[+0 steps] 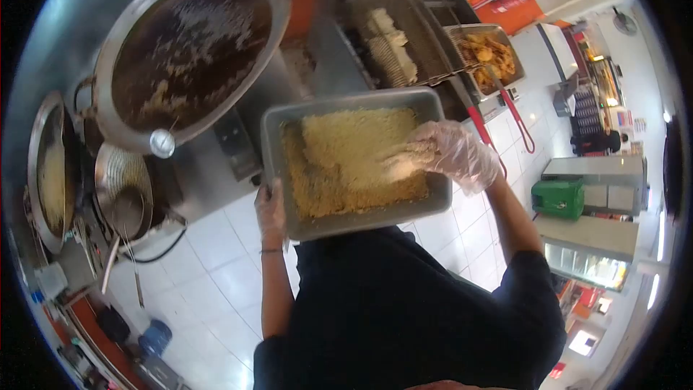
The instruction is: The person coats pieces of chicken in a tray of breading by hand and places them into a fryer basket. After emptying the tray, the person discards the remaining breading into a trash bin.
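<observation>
A grey metal tray [361, 221] full of golden breadcrumbs [354, 155] is held in front of my dark shirt. My left hand [270, 211], in a thin clear glove, grips the tray's left rim. Inside the tray my right hand [453, 153], also in a clear plastic glove, rests on the crumbs, with its fingers pressed onto a crumb-coated piece [404, 159] at the right side.
A big wok of dark frying oil [189, 47] stands at the upper left, with a smaller wok [49, 173] and a wire skimmer [124, 191] beside it. At the upper right, a fryer basket [393, 40] and a tray of fried pieces [489, 58]. White tiled floor below.
</observation>
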Tool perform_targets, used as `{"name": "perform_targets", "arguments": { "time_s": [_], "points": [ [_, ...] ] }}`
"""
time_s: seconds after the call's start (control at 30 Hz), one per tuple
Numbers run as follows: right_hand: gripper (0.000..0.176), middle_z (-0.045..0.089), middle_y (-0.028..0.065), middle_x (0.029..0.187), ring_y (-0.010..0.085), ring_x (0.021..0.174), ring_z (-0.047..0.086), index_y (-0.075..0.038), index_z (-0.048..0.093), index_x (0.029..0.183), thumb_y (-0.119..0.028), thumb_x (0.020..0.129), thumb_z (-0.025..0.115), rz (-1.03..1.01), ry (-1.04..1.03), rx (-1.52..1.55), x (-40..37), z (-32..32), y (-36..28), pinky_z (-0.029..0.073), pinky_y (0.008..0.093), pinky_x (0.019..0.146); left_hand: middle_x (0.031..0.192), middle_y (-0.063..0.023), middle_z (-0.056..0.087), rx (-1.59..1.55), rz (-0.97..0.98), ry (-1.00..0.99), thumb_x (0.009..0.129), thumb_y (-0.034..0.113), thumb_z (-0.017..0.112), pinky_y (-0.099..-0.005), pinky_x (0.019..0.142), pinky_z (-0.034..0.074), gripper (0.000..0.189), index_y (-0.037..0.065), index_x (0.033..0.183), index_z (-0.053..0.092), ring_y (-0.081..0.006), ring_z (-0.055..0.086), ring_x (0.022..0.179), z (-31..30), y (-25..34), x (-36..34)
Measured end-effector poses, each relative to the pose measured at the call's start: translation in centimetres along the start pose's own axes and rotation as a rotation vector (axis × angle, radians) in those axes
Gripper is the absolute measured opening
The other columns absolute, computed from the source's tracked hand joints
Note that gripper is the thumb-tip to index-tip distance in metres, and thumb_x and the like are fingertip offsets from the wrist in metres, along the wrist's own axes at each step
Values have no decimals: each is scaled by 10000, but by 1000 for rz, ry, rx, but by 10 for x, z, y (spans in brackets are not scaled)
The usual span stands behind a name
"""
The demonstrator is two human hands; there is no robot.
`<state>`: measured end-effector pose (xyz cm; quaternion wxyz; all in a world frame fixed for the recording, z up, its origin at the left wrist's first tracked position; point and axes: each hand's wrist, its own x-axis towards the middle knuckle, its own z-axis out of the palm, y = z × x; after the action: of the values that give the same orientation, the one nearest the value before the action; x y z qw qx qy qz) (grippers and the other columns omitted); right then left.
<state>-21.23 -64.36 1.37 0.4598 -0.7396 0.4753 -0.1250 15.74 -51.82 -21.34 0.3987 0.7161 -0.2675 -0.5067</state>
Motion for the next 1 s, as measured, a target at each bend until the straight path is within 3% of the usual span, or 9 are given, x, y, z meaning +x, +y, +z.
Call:
{"name": "perform_targets", "arguments": {
  "time_s": [0.27,0.43,0.5,0.6,0.7,0.77,0.83,0.9,1.0],
  "points": [
    [344,701,111,1233,293,1072,720,-203,714,1264,-114,935,755,-257,222,-645,89,-141,-9,626,348,933,1068,-77,707,37,54,60,1073,427,641,-325,854,507,472,-11,1248,670,-151,605,959,7,7,-8],
    [367,716,120,1187,303,1054,725,-138,721,1218,-181,861,794,-573,281,-946,200,-197,72,582,371,943,1001,-31,697,83,-7,109,1079,395,644,-310,783,506,412,2,1195,680,-119,585,883,12,16,-10],
    [346,771,120,1088,297,1021,744,-106,744,1150,-253,846,818,-396,326,-711,246,-196,89,585,391,938,991,-21,691,142,-16,118,1080,395,644,-310,766,501,401,10,1186,682,-114,577,866,12,18,-11],
    [375,732,116,1191,293,1068,736,-126,694,1261,-176,890,706,-537,183,-1227,285,-189,154,589,387,935,975,-12,682,1,-15,135,1078,394,648,-301,762,490,384,26,1184,683,-101,564,863,20,28,-19],
    [360,678,52,1329,268,1114,722,-86,677,1278,-98,920,639,-242,41,-1129,261,-192,137,588,377,944,1064,-38,663,-39,-30,101,1042,528,641,-314,901,457,580,-20,1230,680,-147,539,987,20,24,-18],
    [326,664,35,1368,263,1132,714,-81,700,1238,-98,916,648,-195,108,-1067,255,-199,134,584,375,957,1000,-22,672,60,2,111,1066,443,642,-303,802,477,458,3,1185,685,-117,551,900,13,13,-10],
    [217,739,90,1194,274,1069,729,-93,725,1128,-101,919,668,-544,272,-1114,235,-206,132,574,369,954,960,-14,670,104,38,109,1077,407,640,-300,751,485,409,8,1156,687,-105,554,852,14,12,-11],
    [220,747,112,1104,234,1042,731,-61,706,1143,-98,928,680,-533,466,-838,196,-193,68,574,329,926,945,-13,659,94,59,115,1076,418,634,-304,746,482,432,-6,1144,685,-111,547,844,15,25,-17],
    [176,714,62,1069,165,1005,679,-52,715,1160,-104,994,684,-531,180,-45,159,-155,38,559,291,925,919,-21,648,111,27,113,1070,433,637,-321,744,479,456,-20,1103,677,-122,535,838,13,25,-14]
  ]
}}
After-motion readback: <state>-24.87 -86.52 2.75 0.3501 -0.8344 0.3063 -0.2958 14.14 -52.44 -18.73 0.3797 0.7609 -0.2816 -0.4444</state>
